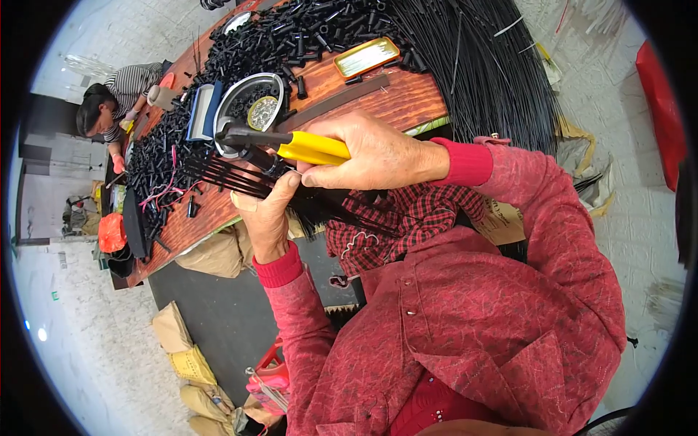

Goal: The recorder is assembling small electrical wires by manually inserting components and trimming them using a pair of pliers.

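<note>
Grips yellow-handled pliers w/ dark metal head (314, 149) in bare R hand (374, 152), wrapping fingers firmly round handles and pointing head L-ward. In bare L hand (269, 207), pinches bunch of thin straight black rods (225, 174) betw. thumb and fingers; wears strip of tan tape (243, 203) on one finger. Holds both hands nearly together, w/ L thumb just beside R fingertips, at near edge of reddish-brown wooden table (418, 98). Sets plier head right by short black cylindrical piece (262, 160), above L hand; can't tell from this view if biting on it or only touching.

Just beyond pliers: oval silver metal basin (230, 94), w/ small dark bits plus round yellow-rimmed tin (249, 112) of shiny small pcs inside. Next to it, on L: blue-and-white rectangular box (204, 111). Farther up, toward R: flat brown strip (334, 103), then rectangular yellow-rimmed tray (395, 48) w/ thin pale bits. All round these: big heap of short black tubes (313, 33). At table's R end: thick spread of long thin black strands (487, 65). Just below hands: red-and-black checked cloth (385, 225). Under table edge: tan sack (214, 254). Across table, far L: co-worker in striped top (138, 81) w/ pink gloves, bending over same heap.
</note>
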A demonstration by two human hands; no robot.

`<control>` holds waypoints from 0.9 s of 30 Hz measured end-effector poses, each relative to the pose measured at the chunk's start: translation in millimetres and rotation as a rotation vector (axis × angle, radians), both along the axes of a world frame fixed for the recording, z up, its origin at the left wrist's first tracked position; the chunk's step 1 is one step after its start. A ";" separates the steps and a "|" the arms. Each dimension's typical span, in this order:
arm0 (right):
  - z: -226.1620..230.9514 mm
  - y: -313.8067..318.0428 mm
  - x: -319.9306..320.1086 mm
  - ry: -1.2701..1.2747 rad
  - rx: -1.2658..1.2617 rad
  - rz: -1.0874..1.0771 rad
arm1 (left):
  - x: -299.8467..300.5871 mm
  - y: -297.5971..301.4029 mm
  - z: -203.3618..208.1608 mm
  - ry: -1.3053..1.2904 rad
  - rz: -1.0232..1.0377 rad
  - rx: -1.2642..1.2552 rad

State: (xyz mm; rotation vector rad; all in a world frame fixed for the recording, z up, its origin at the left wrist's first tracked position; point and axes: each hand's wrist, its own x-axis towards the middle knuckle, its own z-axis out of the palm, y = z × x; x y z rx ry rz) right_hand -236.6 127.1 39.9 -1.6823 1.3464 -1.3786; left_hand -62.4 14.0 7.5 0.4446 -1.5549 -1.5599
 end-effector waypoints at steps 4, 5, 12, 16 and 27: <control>3.3 -0.6 -2.8 -0.096 0.069 0.058 | -0.8 1.0 0.8 -0.015 -0.011 0.013; 0.4 -2.8 -3.2 -0.096 0.068 0.056 | -2.3 2.1 2.5 -0.032 -0.003 0.010; 8.7 -1.6 -4.7 0.007 -0.080 -0.051 | -5.2 7.8 10.9 -0.040 -0.005 -0.046; 6.0 0.9 -1.2 -0.126 -0.012 -0.031 | -2.4 5.2 9.2 -0.041 -0.031 -0.044; 11.3 35.7 -44.0 -0.029 0.419 0.273 | 8.3 8.6 13.1 -0.083 -0.045 0.021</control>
